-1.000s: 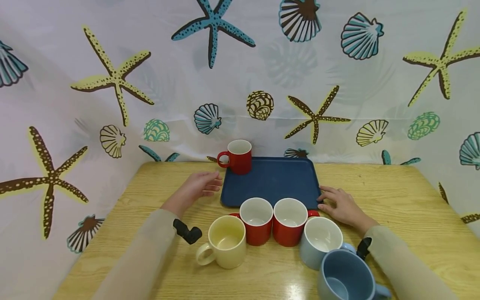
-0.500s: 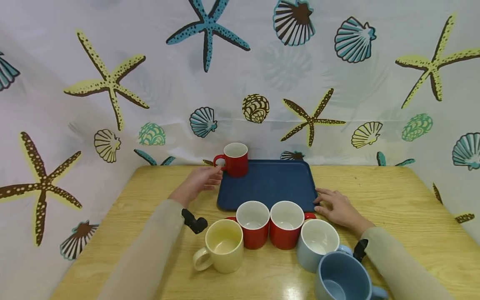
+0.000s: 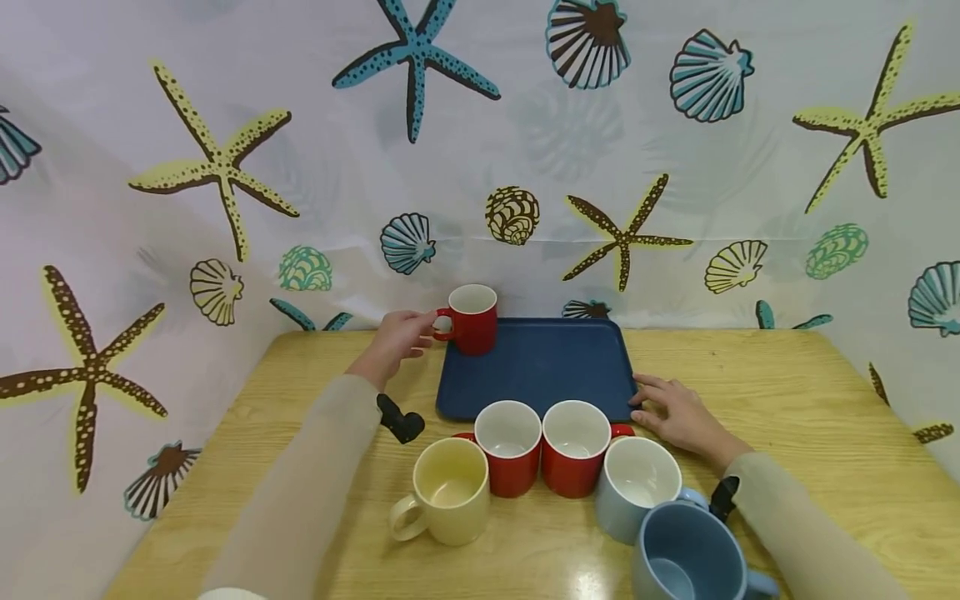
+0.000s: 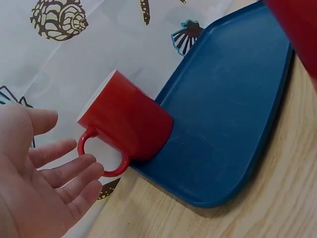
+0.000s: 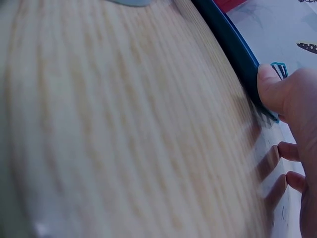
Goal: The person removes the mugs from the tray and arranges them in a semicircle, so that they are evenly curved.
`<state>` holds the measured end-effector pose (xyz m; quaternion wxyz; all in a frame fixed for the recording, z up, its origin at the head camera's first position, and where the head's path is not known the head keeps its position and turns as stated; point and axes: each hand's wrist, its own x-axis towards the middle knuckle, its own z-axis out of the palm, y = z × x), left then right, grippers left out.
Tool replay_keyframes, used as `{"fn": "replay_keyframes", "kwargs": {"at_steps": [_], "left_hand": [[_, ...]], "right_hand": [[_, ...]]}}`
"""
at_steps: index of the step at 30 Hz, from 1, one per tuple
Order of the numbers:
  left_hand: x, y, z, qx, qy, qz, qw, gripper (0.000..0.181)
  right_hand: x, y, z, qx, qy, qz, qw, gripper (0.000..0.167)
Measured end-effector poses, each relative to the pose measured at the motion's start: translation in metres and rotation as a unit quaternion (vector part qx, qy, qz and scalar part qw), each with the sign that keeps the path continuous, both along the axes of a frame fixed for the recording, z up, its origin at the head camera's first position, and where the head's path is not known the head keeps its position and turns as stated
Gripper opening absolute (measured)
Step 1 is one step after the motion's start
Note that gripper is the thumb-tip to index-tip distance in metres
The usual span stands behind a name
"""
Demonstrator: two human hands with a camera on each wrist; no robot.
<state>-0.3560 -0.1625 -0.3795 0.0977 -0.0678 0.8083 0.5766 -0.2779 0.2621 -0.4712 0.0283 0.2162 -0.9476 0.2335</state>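
Note:
On the left back corner of a dark blue tray [image 3: 555,367] stands an upright red mug [image 3: 477,330], white inside, its handle pointing left. Beside that handle [image 4: 119,169] is my left hand [image 3: 397,337], fingertips close to it and thumb spread apart, as the left wrist view shows. Whether a fingertip touches the handle is hard to tell. My right hand [image 3: 678,414] rests at the tray's right edge, its thumb [image 5: 269,84] against the rim and other fingers loosely bent toward the table. Part of the right hand is cut off in the right wrist view.
In front of the tray, two more red mugs [image 3: 513,467] [image 3: 570,467] stand side by side. A cream mug [image 3: 457,517] is at their left; a light blue mug [image 3: 626,508] and a darker blue mug [image 3: 675,567] are at right. A patterned cloth [image 3: 480,150] backs the wooden table [image 3: 757,375].
My left hand has moved forward and slightly up to the handle of the red mug on the tray. The right hand stays at the tray's edge; the view has shifted slightly.

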Motion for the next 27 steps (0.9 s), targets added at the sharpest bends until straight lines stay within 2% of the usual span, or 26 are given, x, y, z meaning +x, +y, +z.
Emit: {"fn": "replay_keyframes", "kwargs": {"at_steps": [5, 8, 11, 15, 19, 23, 27], "left_hand": [[-0.009, 0.002, -0.003, -0.001, 0.01, 0.035, 0.9993, 0.048], [-0.013, 0.002, -0.006, -0.045, 0.018, 0.052, 0.9975, 0.042], [-0.017, 0.003, -0.008, -0.11, 0.03, 0.054, 0.992, 0.039], [-0.022, 0.005, -0.011, -0.135, 0.04, 0.049, 0.9888, 0.042], [-0.026, 0.004, -0.015, -0.12, 0.027, 0.043, 0.9914, 0.049], [-0.028, 0.005, -0.018, -0.061, 0.004, 0.038, 0.9974, 0.056], [-0.03, 0.008, -0.02, -0.007, -0.02, 0.032, 0.9993, 0.06]], "right_hand": [[-0.002, 0.001, 0.0, -0.003, 0.005, 0.002, 1.0, 0.019], [-0.002, 0.0, 0.0, -0.006, 0.003, 0.002, 1.0, 0.019], [-0.002, 0.0, 0.0, -0.007, 0.001, 0.001, 1.0, 0.02], [-0.003, 0.0, 0.0, -0.006, 0.003, -0.003, 1.0, 0.02], [-0.004, 0.001, -0.001, -0.004, 0.005, -0.003, 1.0, 0.02], [-0.005, 0.002, -0.002, -0.004, 0.003, -0.005, 1.0, 0.02], [-0.004, 0.003, 0.0, -0.005, 0.002, -0.006, 1.0, 0.02]]}}
